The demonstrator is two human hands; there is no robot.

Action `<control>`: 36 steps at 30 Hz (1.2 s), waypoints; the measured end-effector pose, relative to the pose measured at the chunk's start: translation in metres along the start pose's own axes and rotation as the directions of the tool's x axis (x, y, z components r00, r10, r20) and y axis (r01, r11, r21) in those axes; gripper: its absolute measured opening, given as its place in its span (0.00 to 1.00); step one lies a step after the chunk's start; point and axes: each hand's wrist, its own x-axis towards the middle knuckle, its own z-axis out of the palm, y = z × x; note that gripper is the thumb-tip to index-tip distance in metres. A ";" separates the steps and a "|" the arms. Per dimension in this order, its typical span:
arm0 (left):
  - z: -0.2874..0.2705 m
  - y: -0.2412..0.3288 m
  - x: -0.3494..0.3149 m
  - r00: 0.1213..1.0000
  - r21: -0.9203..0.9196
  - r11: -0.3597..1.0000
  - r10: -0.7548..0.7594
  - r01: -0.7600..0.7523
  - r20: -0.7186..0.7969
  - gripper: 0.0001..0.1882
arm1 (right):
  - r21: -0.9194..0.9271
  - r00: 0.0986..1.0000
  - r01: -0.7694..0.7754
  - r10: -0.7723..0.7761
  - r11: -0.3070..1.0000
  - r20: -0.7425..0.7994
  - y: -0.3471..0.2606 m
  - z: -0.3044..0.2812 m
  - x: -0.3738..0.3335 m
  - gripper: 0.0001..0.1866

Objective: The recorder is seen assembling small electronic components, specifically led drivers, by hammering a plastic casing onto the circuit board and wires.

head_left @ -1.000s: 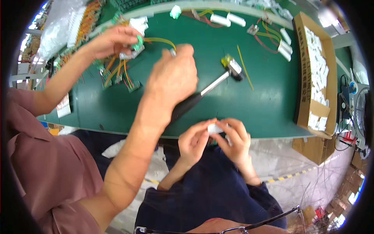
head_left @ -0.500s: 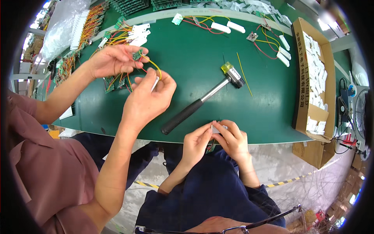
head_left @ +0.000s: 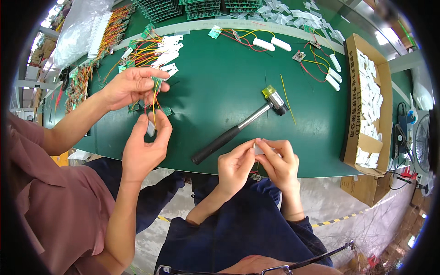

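My left hand (head_left: 235,166) and my right hand (head_left: 280,164) meet at the table's near edge. Between their fingertips they pinch a small white plastic case (head_left: 259,149), mostly covered by the fingers. Below it dangles a small circuit board (head_left: 256,177) on thin wires. Just beyond my hands lies a mallet (head_left: 238,128) with a black grip and a yellow and black head. A loose yellow wire (head_left: 288,99) rests to the right of the mallet's head.
On the left, a co-worker's hands (head_left: 145,142) hold a wired board and a white piece. Wired boards with white cases (head_left: 281,44) lie at the back. A cardboard box (head_left: 350,105) of white cases stands right. Stacked green boards (head_left: 201,8) sit at the far edge.
My hands keep their pinch on the white case, while the small board below shows more clearly. The co-worker's right hand has moved down and left. The whole view has shifted slightly.
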 end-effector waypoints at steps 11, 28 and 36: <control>-0.001 -0.021 0.034 0.999 -0.209 0.977 -0.036 0.041 0.027 0.14 | -0.060 0.999 -0.043 0.043 0.997 0.008 0.016 0.012 0.016 0.18; 0.008 -0.035 0.031 0.995 0.081 0.995 -0.045 0.052 -0.084 0.14 | -0.328 0.993 0.085 -0.052 0.941 0.109 0.029 0.019 0.005 0.17; 0.006 -0.026 0.033 0.989 0.105 0.984 -0.144 0.146 -0.032 0.13 | -0.510 0.911 0.331 -0.128 0.794 0.392 0.022 0.003 0.019 0.17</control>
